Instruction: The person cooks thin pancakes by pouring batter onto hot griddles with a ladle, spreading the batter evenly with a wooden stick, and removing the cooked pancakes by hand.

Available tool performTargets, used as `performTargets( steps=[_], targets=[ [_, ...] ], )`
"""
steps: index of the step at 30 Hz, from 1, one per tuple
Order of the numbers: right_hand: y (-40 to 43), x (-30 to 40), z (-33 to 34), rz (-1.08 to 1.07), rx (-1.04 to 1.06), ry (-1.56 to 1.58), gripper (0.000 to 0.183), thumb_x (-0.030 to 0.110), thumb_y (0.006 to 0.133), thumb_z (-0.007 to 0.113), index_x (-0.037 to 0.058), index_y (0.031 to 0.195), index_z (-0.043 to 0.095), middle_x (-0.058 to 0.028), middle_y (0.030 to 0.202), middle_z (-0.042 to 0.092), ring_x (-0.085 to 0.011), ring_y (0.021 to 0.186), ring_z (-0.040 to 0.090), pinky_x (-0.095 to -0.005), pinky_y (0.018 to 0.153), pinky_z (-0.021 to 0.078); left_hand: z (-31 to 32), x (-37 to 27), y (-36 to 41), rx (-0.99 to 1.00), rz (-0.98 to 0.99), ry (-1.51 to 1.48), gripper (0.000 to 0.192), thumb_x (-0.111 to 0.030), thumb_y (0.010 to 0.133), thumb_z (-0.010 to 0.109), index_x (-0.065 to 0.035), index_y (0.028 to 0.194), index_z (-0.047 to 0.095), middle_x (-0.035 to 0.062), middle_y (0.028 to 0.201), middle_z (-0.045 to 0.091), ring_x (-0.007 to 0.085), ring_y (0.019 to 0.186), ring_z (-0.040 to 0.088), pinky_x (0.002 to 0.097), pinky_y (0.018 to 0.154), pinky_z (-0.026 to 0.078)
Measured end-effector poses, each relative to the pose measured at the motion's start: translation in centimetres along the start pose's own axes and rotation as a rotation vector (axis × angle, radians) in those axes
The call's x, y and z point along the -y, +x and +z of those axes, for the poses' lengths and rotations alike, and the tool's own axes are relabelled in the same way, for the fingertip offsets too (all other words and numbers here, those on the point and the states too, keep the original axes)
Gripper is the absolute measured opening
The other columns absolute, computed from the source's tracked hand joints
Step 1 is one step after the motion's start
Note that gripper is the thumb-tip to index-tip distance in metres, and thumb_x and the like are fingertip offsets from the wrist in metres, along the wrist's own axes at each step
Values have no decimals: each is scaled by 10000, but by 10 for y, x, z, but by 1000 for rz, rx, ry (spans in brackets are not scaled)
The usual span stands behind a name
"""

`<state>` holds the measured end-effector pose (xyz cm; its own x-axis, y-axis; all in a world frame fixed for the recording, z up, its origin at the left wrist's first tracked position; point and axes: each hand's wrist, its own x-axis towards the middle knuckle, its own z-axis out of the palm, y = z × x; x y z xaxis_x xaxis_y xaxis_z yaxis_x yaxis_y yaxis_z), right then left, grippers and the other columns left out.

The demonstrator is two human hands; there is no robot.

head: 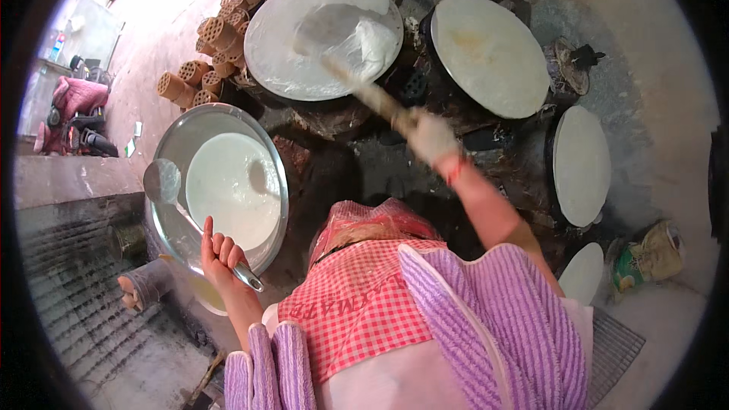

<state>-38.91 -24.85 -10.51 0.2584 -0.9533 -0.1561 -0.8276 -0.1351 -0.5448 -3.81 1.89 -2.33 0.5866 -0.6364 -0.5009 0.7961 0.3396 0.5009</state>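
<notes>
My left hand (224, 254) grips the handle of a metal ladle (164, 181), whose bowl is over the left rim of a wide metal basin (165, 142). White batter (230, 188) fills part of that basin. My right hand (430, 135) is closed round a wooden stick (376, 99) that reaches over a large round pan (267, 62). The far end of the stick is blurred. White, wet batter or dough (376, 45) lies heaped and folded at the pan's right side, and steam rises behind it.
Round white-covered pans or lids stand at the right: one upper (490, 57), one middle (582, 165), one lower (584, 273). Perforated clay-coloured cylinders (222, 34) are piled left of the large pan. A wire rack (618, 353) lies lower right, and a sack (658, 253) above it.
</notes>
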Motion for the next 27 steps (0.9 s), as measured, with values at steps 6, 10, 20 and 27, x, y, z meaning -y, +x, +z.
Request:
performTargets(
  steps=[6,10,20,27],
  targets=[
    [-6,-46,-20,492,172,740,392,446,899,620,58,953,614,-55,678,598,-142,467,556,-321,412,450,15,29,-17,-47,25,33,348,-169,1029,415,9,1325,455,-48,638,229,30,466,198,185,349,189],
    [101,-53,-25,372,221,687,342,426,926,562,88,873,548,-20,578,529,-149,430,504,-300,366,352,28,54,-22,-74,-32,34,360,-180,1029,426,5,1337,448,-47,637,227,34,466,191,189,354,191],
    [140,18,-54,156,242,708,514,412,865,639,76,1249,583,-70,939,691,-173,687,660,-323,630,523,1,24,-25,-97,36,34,428,-130,1006,464,40,1391,388,-56,673,265,26,506,252,176,358,198],
    [59,37,26,252,9,942,394,277,883,641,122,1241,586,-7,711,592,-115,498,552,-279,429,447,-41,-11,31,-19,68,326,371,-150,1028,404,18,1356,442,-71,658,257,15,460,195,173,369,188]
  ],
)
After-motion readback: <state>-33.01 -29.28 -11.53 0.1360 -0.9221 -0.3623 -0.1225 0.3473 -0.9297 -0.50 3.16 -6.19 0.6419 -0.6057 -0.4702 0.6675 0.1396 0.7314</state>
